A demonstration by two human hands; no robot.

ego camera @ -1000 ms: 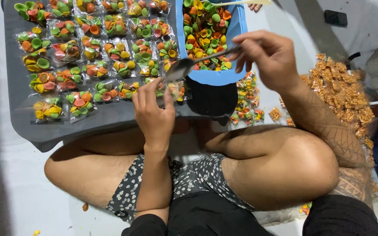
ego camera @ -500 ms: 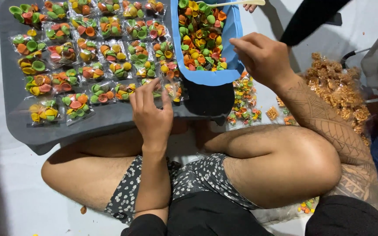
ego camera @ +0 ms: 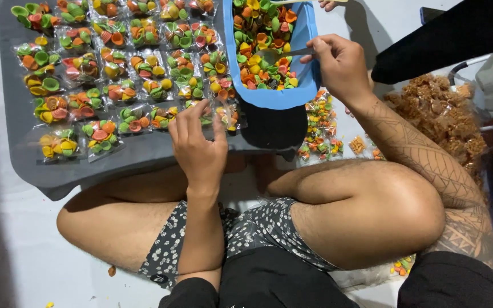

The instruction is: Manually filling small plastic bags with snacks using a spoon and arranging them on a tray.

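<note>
Right hand: right hand [ego camera: 340, 65] at upper right of the frame, fingers pinched shut on the handle of a metal spoon [ego camera: 281, 53] — thumb and forefinger on the handle's end.
Spoon axis: roughly level across the frame, running left from the fingers; the bowl end lies to the left, down among the crackers, the handle end to the right at the tub's right wall.
Blue tub: blue tub [ego camera: 269, 100] at top centre, filled with loose shell-shaped crackers [ego camera: 255, 34] in orange, green, yellow and pink.
Left hand: left hand [ego camera: 198, 145] at centre, fingers curled and closed on a small clear bag [ego camera: 223, 117] at the near edge of the tray, just below and left of the tub's near wall.
Bag to spoon: the bag lies down and to the left of the spoon's bowl — near, with the tub's blue rim between them. I cannot tell whether the bag's mouth is held open.
Nearer hand: the right one is at the tub; the left is at the bag, just beside the tub.
Grey tray: grey tray [ego camera: 58, 171] at upper left, carrying rows of filled bags [ego camera: 115, 63].
Floor, right side: more small filled bags [ego camera: 320, 128] below the tub, a heap of brown snack packets [ego camera: 435, 117] at right.
</note>
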